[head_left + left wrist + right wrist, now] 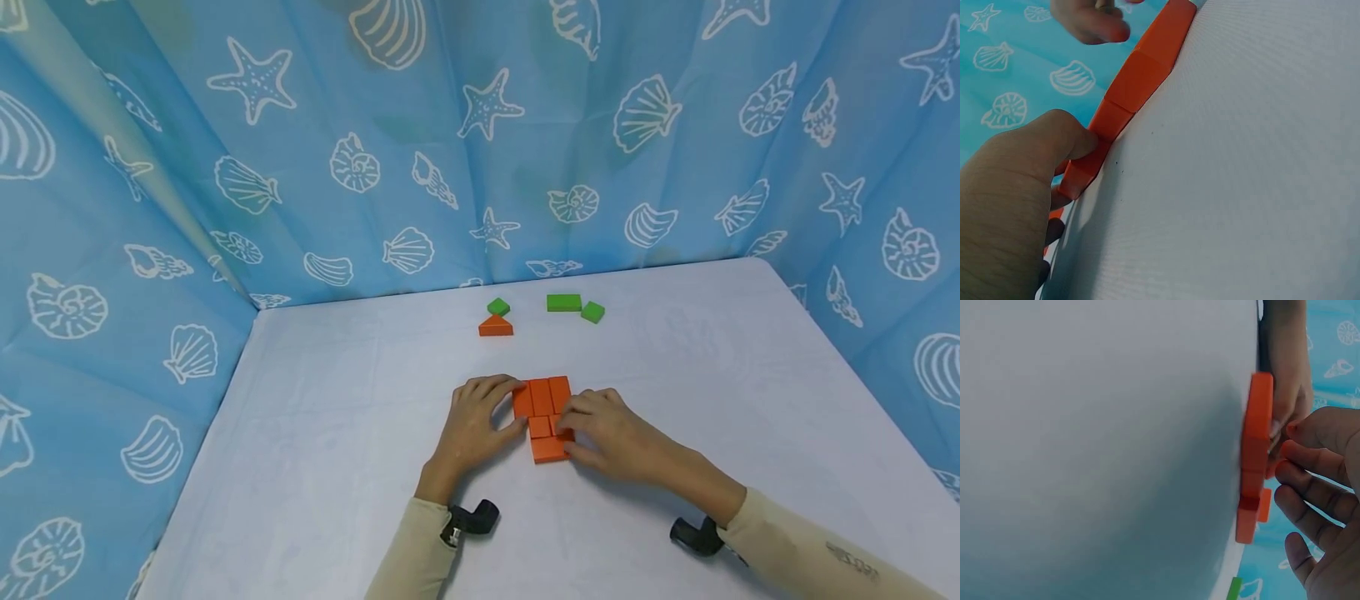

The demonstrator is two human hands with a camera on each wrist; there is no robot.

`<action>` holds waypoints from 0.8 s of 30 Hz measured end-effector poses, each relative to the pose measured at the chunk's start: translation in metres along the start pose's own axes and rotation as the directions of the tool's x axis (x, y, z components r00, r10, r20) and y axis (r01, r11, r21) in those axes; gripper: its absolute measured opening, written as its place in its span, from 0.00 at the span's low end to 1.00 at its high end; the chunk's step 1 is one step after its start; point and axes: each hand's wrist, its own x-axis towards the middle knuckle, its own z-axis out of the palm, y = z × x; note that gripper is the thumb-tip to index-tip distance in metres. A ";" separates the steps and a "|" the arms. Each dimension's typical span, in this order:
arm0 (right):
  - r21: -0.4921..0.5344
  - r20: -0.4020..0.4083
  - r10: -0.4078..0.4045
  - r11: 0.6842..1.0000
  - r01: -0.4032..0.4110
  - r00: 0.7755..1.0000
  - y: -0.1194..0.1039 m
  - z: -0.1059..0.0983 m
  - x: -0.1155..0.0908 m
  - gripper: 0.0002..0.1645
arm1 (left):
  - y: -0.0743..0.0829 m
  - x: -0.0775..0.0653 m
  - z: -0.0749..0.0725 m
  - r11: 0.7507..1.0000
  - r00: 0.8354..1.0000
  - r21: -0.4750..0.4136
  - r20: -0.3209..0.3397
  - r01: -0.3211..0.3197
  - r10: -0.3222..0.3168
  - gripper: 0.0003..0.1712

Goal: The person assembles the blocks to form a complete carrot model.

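Observation:
Several orange blocks lie flat together on the white cloth, in front of both hands. At the upper left of the group, my left hand holds an oblong orange block, thumb at its near end and fingertips at its far end. My right hand hovers at the group's right side, its fingers loosely bent over a small block. In the right wrist view these fingers look spread and hold nothing. A small square orange block sits above a wider orange block at the near end.
Behind the group lies an orange triangular block with a small green block just beyond it. To their right are a green oblong block and another small green block. A blue shell-patterned curtain surrounds the table.

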 end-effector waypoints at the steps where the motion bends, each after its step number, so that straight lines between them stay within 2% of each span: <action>1: 0.004 0.002 0.012 1.000 -0.012 1.000 0.000 -0.003 0.003 0.11 | -0.001 0.001 -0.001 1.000 1.000 0.002 0.006 0.003 -0.003 0.27; 7: 0.016 0.017 0.086 0.996 -0.086 0.996 0.011 -0.020 0.035 0.11 | -0.005 0.003 -0.003 1.000 1.000 0.007 0.013 0.002 -0.002 0.29; 12: -0.003 0.040 0.118 0.993 -0.118 0.992 0.033 -0.033 0.078 0.12 | -0.008 0.004 -0.005 1.000 1.000 0.014 0.007 -0.007 0.007 0.29; 16: -0.054 0.060 0.138 0.989 -0.134 0.989 0.048 -0.033 0.115 0.17 | -0.008 0.004 -0.004 1.000 1.000 0.015 -0.004 -0.010 0.010 0.29; 20: -0.110 0.105 0.119 0.988 -0.108 0.987 0.057 -0.025 0.144 0.27 | -0.006 0.003 -0.003 1.000 1.000 0.009 -0.023 -0.012 0.012 0.28; 24: -0.168 0.200 0.060 0.985 -0.026 0.978 0.064 -0.012 0.160 0.35 | -0.001 0.000 0.002 1.000 0.999 -0.002 -0.029 -0.021 0.021 0.28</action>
